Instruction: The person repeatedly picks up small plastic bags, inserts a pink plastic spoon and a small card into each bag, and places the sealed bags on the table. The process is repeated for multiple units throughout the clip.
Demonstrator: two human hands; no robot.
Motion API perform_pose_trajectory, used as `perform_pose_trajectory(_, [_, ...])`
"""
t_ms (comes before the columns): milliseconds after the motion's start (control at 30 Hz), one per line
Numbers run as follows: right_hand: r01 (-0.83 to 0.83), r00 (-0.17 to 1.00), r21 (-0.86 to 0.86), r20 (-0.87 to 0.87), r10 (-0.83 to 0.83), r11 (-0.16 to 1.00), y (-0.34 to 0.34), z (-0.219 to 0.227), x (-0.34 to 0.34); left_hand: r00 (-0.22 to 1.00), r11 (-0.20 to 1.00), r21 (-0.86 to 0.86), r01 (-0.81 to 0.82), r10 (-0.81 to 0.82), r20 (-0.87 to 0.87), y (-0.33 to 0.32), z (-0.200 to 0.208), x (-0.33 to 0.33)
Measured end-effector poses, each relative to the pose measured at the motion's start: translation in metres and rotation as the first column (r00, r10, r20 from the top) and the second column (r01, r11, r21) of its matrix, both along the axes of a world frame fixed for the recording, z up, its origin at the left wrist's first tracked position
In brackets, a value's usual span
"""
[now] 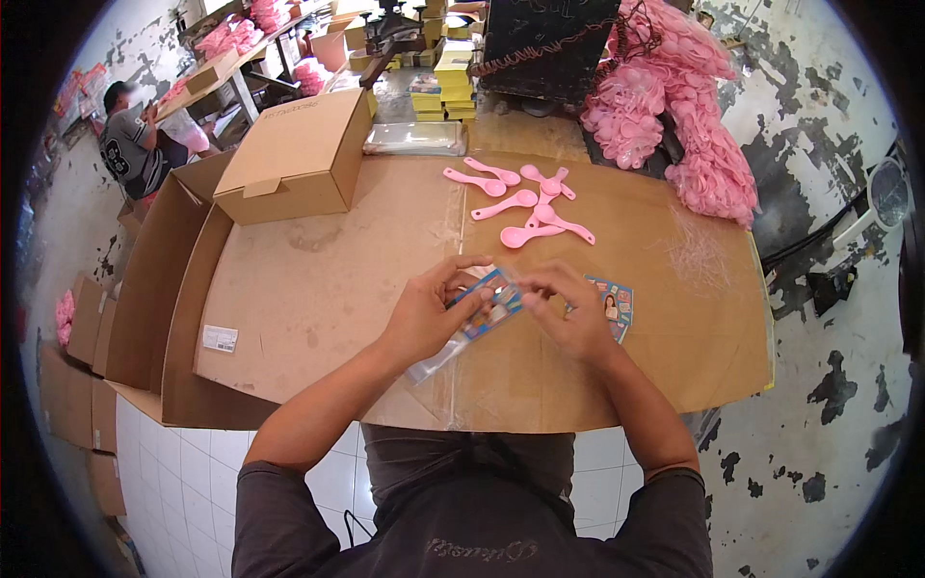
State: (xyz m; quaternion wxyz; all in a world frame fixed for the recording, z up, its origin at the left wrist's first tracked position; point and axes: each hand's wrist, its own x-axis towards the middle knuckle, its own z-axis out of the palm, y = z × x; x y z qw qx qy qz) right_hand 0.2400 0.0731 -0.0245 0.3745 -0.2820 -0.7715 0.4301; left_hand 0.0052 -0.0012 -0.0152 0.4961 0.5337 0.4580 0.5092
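A blue printed card [494,313] is sitting at the hands, above the counter [308,289], between its middle and front edge. The left hand [438,303] is pinching it; the right hand [575,313] is curling its fingers at the card's far end, though blur is hiding whether they are gripping. A clear bag [434,366] is trailing from the near end; whether it is covering the card, I cannot quite tell. The thin film could be creasing or tearing if a card corner were catching it. The card's long axis is slanting, one end pointing toward the counter's far right corner, the other toward its front left corner. A second card [619,306] is lying partly under the right hand. Pink spoons [520,234] are lying toward the far edge; a box [332,183] is standing near the far left corner.
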Motion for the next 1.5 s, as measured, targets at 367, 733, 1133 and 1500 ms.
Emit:
perform_pose_trajectory(367, [0.174,0.810,0.581,0.375,-0.451,0.795,0.092,0.012,0.033,0.994,0.999,-0.025,0.037,-0.035,0.106,0.004,-0.004,-0.006])
perform_pose_trajectory(733, [0.050,0.998,0.142,0.040,-0.056,0.989,0.048,0.028,0.010,0.997,0.999,0.049,-0.002,-0.002,0.080,0.005,-0.007,-0.014])
perform_pose_trajectory(1133, [-0.161,0.974,0.101,0.179,0.142,0.982,0.017,0.044,0.000,0.990,0.994,-0.078,0.082,-0.090,-0.107,0.003,-0.010,-0.006])
perform_pose_trajectory(1500, [-0.464,0.883,-0.051,-0.107,0.457,0.884,0.015,0.041,0.001,0.897,0.912,-0.076,0.404,-0.379,0.226,0.000,0.003,-0.011])
